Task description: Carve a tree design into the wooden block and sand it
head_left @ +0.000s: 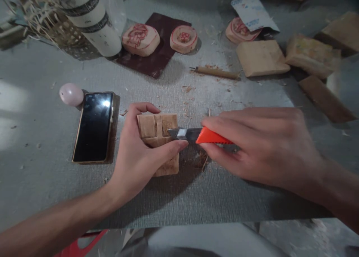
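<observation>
Saw pink egg-shaped object (71, 94) beside black phone (93, 127) | with left hand (137, 152), clasped carved wooden block (147, 127) right of phone, index finger curled behind, thumb across it | held orange knife (211, 135) in right hand (260, 144), fingers closed round handle, blade tip at block's right recess | saw brown strip (327, 98) farther right

A carved, pale-brown wooden block (147, 127) sits in the left hand (137, 156); an orange-handled knife (209, 135), blade over the block, juts from the right hand (260, 144).
</observation>
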A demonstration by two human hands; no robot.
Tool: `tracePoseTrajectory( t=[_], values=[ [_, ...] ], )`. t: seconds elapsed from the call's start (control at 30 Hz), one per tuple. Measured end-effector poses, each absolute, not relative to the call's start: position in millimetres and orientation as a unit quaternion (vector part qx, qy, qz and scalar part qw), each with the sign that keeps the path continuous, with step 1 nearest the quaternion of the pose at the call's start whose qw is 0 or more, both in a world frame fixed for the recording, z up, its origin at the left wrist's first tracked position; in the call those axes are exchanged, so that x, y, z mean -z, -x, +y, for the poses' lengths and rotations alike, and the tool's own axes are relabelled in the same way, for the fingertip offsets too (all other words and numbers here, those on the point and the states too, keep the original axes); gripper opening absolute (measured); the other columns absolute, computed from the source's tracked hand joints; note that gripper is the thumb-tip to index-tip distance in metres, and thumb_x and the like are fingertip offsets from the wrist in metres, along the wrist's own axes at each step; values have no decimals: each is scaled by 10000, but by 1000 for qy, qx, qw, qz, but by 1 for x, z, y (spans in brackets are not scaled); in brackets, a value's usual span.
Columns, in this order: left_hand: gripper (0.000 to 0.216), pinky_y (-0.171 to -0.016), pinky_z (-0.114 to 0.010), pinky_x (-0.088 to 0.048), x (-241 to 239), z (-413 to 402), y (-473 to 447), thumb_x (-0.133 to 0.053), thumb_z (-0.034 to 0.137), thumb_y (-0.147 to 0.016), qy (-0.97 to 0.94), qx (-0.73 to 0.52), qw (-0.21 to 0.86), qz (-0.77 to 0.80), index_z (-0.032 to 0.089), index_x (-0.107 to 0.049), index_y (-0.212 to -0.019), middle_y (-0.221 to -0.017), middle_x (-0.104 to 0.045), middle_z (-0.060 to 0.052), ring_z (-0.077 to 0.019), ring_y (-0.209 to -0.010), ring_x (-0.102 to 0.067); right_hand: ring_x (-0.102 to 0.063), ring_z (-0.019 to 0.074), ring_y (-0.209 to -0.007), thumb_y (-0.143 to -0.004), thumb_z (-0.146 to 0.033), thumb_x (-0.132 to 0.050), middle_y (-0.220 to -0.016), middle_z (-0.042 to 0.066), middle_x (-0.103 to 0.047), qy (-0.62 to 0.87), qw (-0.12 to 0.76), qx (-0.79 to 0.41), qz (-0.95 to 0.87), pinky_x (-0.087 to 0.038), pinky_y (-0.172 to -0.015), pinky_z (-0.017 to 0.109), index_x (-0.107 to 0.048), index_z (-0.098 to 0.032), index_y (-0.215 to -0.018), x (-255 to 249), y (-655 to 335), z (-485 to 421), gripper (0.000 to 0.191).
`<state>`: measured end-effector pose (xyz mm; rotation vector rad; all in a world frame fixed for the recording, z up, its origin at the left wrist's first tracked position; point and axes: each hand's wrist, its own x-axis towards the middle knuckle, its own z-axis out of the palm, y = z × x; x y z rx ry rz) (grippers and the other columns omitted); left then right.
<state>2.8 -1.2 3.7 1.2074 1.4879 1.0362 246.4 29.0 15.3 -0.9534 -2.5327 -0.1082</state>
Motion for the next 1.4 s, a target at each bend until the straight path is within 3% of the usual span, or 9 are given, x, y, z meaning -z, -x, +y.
tracePoseTrajectory(
  t=[0.37,0.9,1.4],
  values=[
    [569,-508,-243,-524,-1,-2,-1,-1054,319,-696,-492,-423,451,613,290,-578,-1006,-824,-613,58,-144,-668,-612,-636,185,-608,-1052,-295,-642,-806,-6,-791,341,220,26,-914,-340,-549,396,-780,-213,-934,-13,-248,30,199],
    [561,-484,-227,-522,-2,-1,-2,-1060,315,-693,-461,-427,486,607,281,-569,-960,-764,-601,72,-124,-605,-579,-651,193,-625,-1081,-306,-632,-830,1,-801,338,217,29,-915,-357,-559,396,-780,-208,-970,-12,-248,31,210],
    [559,-524,-247,-632,-1,-2,-2,-1042,221,-710,-416,-442,544,580,287,-564,-992,-760,-694,89,-161,-619,-743,-640,185,-609,-1085,-275,-616,-809,8,-793,339,216,50,-914,-367,-552,389,-791,-189,-978,-14,-245,30,223]
  ],
)
